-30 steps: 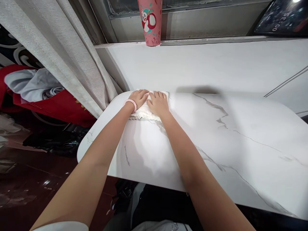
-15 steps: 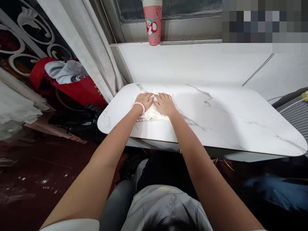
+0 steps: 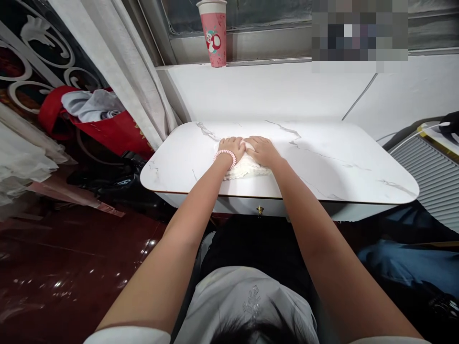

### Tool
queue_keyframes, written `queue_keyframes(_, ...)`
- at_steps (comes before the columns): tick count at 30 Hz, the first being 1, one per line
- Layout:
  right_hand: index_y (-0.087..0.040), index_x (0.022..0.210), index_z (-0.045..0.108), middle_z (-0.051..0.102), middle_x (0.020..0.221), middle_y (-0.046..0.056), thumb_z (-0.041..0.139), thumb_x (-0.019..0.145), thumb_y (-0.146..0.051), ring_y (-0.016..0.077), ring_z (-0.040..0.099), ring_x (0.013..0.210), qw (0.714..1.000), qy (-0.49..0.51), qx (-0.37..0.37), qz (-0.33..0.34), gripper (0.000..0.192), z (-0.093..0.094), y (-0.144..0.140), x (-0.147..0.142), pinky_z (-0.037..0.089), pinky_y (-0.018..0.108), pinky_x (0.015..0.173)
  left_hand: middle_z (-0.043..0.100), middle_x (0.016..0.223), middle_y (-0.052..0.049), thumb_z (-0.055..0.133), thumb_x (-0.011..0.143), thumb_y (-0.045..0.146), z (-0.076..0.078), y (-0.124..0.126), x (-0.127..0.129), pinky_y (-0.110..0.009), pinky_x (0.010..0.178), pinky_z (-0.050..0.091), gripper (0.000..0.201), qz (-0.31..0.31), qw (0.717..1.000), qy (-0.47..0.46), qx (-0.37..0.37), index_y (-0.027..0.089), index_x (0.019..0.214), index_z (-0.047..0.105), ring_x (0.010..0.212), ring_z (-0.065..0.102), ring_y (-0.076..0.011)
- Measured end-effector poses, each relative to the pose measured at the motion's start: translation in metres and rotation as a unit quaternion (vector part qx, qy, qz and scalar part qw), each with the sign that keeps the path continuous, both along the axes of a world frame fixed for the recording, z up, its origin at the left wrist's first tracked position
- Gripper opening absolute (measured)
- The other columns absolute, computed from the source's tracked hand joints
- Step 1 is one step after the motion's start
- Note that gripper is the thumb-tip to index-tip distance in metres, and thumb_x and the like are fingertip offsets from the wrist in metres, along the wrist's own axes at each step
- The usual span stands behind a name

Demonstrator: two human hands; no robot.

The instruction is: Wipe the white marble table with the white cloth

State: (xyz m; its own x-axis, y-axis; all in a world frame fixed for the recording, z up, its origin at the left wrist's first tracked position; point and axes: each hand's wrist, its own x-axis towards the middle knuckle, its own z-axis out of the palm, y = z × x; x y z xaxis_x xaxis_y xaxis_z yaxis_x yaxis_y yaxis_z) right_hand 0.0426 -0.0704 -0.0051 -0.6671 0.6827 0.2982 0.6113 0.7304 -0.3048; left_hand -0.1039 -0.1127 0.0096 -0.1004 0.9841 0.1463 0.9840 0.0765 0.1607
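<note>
White folded cloth with a scalloped edge [image 3: 247, 167] is what we have under both palms, lying on the white marble-patterned tabletop [image 3: 322, 162] toward its left half and a little back from the near edge. Going left to right: a pale grey curtain [image 3: 122, 76] hangs beside the table's left end, with a red bag holding grey fabric [image 3: 93, 114] behind it, and a pink paper cup with a cartoon print [image 3: 214, 33] stands on the window ledge above. Our left hand [image 3: 233, 145], with a pink coiled hair tie [image 3: 225, 155] round the wrist, lies flat on the left part of the cloth with fingers together; our right hand [image 3: 261, 150] lies flat just beside it on the right part, fingertips nearly touching the left. Neither hand grips; both press down with open palms. We judge the cloth light, soft and limp, likely to slide on the smooth top and to unfold if lifted by one corner, so the folded edges or both ends together look the best places to take hold. Only the near scalloped rim and a strip between the hands show. Farther right sits a grey ribbed panel [image 3: 433, 177]
</note>
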Motion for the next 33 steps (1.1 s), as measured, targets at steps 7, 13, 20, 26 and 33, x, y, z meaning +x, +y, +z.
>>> queue_keyframes(7,-0.017,0.139,0.051,0.052,0.144,0.011,0.038,0.096,-0.031,0.0265,0.041,0.135,1.000,0.002,-0.001,0.006,0.047,0.000,0.047,0.009,0.028,0.044,0.114,0.054,0.142,-0.011,0.025,0.099,0.033,-0.001,0.045,0.009,-0.043,0.116,0.024,0.049,0.001,1.000,0.010,-0.008,0.016,0.139,0.048,0.133,0.045,-0.0250)
queue_keyframes(13,-0.018,0.137,0.051,0.053,0.142,0.010,0.037,0.095,-0.030,0.0269,0.042,0.134,1.000,0.007,-0.003,-0.022,0.047,-0.001,0.089,0.022,0.028,0.045,0.114,0.054,0.142,-0.009,0.026,0.099,0.032,0.000,0.094,0.019,-0.040,0.115,0.025,0.047,-0.024,1.000,0.011,-0.005,0.018,0.138,0.048,0.134,0.044,-0.0230)
queue_keyframes(20,-0.021,0.138,0.051,0.054,0.142,0.008,0.035,0.096,-0.035,0.0259,0.044,0.133,0.998,0.002,0.008,-0.056,0.046,-0.002,0.131,0.050,0.031,0.045,0.113,0.056,0.139,-0.010,0.025,0.099,0.032,-0.002,0.142,0.047,-0.042,0.116,0.024,0.047,-0.045,0.999,0.006,0.008,0.017,0.135,0.051,0.132,0.046,-0.0232)
queue_keyframes(26,-0.018,0.142,0.048,0.049,0.147,0.012,0.031,0.098,-0.039,0.0280,0.042,0.137,0.997,-0.035,0.040,-0.053,0.051,-0.006,0.147,0.108,0.031,0.048,0.114,0.049,0.146,-0.013,0.023,0.100,0.033,-0.005,0.149,0.104,-0.047,0.118,0.018,0.053,-0.042,0.999,-0.008,0.001,0.012,0.142,0.045,0.136,0.041,-0.0257)
queue_keyframes(33,-0.018,0.138,0.051,0.053,0.143,0.013,0.029,0.098,-0.046,0.0288,0.046,0.134,0.993,-0.042,0.061,-0.087,0.054,-0.003,0.116,0.230,0.035,0.050,0.113,0.042,0.152,-0.017,0.023,0.100,0.036,-0.001,0.118,0.218,-0.050,0.121,0.010,0.058,-0.106,0.994,-0.023,-0.001,0.006,0.148,0.037,0.142,0.034,-0.0299)
